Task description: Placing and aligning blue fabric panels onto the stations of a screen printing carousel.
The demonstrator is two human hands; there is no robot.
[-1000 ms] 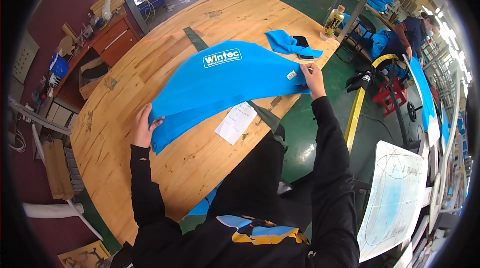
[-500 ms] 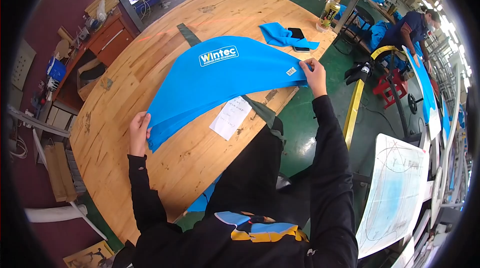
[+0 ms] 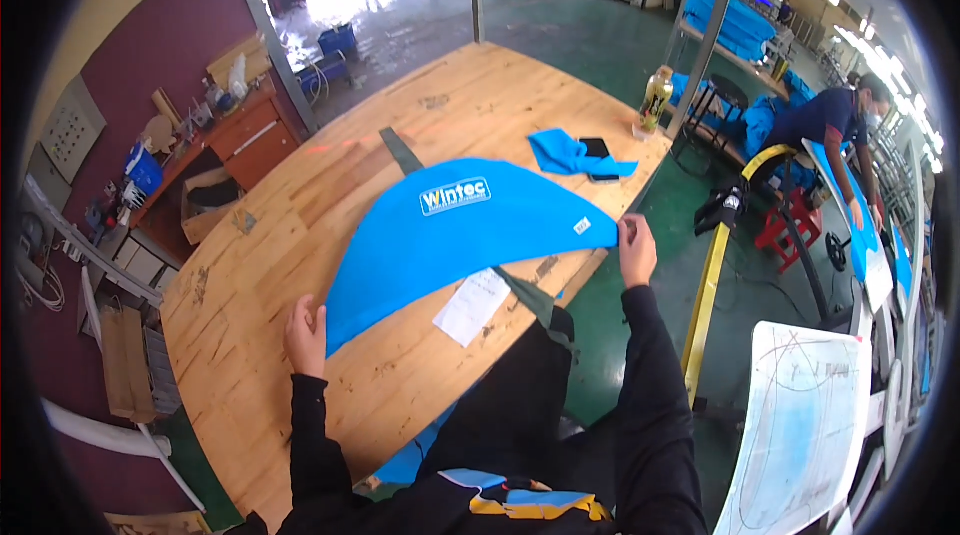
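Cloth (image 3: 430,255), blue, one — on the table (image 3: 270,255), between the hands. Right hand (image 3: 637,250): pinching its right tip. Left hand (image 3: 306,337): at its left corner; whether pinching, cannot tell. Bottle (image 3: 655,103), one — beyond the right hand.

Blue panel (image 3: 430,250) hides pt. of green strip (image 3: 400,149); phone (image 3: 596,147) ptly under scrap cloth (image 3: 555,152).

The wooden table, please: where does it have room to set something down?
Bare wood lies left of the blue fabric and between the green strap and the far edge. The right corner is crowded: blue scrap, phone, bottle.
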